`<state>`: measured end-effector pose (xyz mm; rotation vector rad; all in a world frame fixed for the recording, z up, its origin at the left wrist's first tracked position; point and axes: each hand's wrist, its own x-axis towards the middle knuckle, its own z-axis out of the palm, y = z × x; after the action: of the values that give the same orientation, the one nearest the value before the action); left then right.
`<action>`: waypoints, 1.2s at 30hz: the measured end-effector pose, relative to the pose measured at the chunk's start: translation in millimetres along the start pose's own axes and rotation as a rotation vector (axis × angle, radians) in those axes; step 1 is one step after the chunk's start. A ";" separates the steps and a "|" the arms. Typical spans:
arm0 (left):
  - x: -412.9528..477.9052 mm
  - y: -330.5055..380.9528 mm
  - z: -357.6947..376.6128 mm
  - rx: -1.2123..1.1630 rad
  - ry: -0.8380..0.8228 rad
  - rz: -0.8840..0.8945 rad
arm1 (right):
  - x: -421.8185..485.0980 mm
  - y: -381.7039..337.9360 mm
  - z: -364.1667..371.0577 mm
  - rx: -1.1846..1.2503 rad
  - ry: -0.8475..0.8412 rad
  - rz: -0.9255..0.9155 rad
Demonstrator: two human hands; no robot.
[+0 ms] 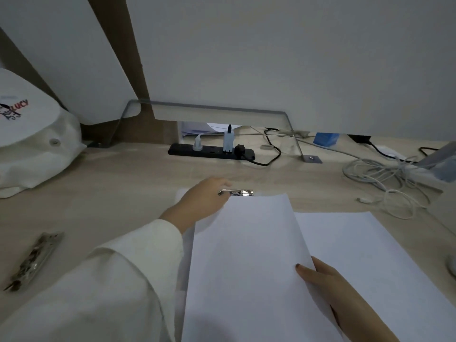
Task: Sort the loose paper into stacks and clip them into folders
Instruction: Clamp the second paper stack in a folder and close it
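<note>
Head view. A pale wood-grain desk point(123, 188) fills the lower field, backed by a grey partition panel point(271, 58). At far left on the desk rests a white cloth bag point(37, 154) printed "LUCY".

In the centre foreground a white sheet of paper point(246, 255) is held slightly tilted above a pale folder point(183, 243), of which only the left margin and far left corner show. Its far edge lies just beside the folder's metal spring clip point(243, 193). A second stack of paper point(370, 255) lies flat on the desk just to the right, partly overlapped by the held sheet.

A cream sleeve point(111, 280) covers the left forearm. The left hand point(204, 196) reaches to the far end of the folder; its fingers point(219, 182) curl over the left end of the spring clip and grip it. The right hand point(328, 280) pinches the sheet at its right edge, thumb on top and fingers hidden beneath.

Against the panel lies a black power strip point(209, 150) with three plugs inserted. A tangle of white cables point(389, 183) lies at the right rear, a small blue box point(325, 139) behind it. A loose metal clip point(34, 260) lies on the desk at left, well apart from the folder.
</note>
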<state>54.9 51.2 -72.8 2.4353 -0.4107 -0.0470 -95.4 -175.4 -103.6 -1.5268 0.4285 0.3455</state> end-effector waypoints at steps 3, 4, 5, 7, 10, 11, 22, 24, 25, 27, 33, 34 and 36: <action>24.9 -11.1 12.6 0.008 -0.068 -0.062 | 1.8 2.8 -7.6 0.010 -0.035 0.018; 33.5 -16.6 21.7 0.009 -0.098 -0.069 | 6.6 5.3 -11.6 0.019 -0.053 0.030; 33.7 -20.9 24.7 0.002 -0.097 -0.066 | 4.0 3.8 -10.6 0.000 -0.057 0.028; 34.3 -27.0 30.2 -0.038 -0.056 -0.068 | 3.7 3.2 -8.6 -0.054 -0.052 0.006; 47.3 -28.3 35.3 -0.071 -0.010 -0.076 | 8.1 6.8 -6.8 -0.127 0.005 0.010; 50.9 -27.8 34.8 -0.064 -0.005 -0.087 | 8.8 8.6 -6.0 -0.142 0.030 0.007; 27.2 -37.3 29.4 0.217 0.157 -0.156 | 3.6 10.7 -2.5 -0.138 0.064 0.015; 18.3 -37.2 34.3 0.271 0.178 -0.094 | 3.1 12.1 -1.4 -0.132 0.081 -0.002; 15.3 -36.8 36.2 0.284 0.190 -0.078 | 3.2 12.8 -1.1 -0.128 0.088 -0.009; 11.2 -35.9 39.9 0.308 0.208 -0.054 | 1.2 13.8 0.1 -0.124 0.103 -0.019; 5.4 -39.3 45.2 0.711 0.202 0.082 | -1.9 13.7 1.6 -0.143 0.103 -0.042; 5.3 -39.0 45.3 0.754 0.210 0.098 | -2.6 13.3 1.8 -0.144 0.100 -0.043; 7.0 -33.5 44.3 0.812 0.176 0.071 | -3.0 13.4 1.7 -0.139 0.101 -0.043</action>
<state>64.9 46.7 -127.6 3.1760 -0.5016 0.4432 -104.2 -173.2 -114.0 -1.6914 0.4580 0.2697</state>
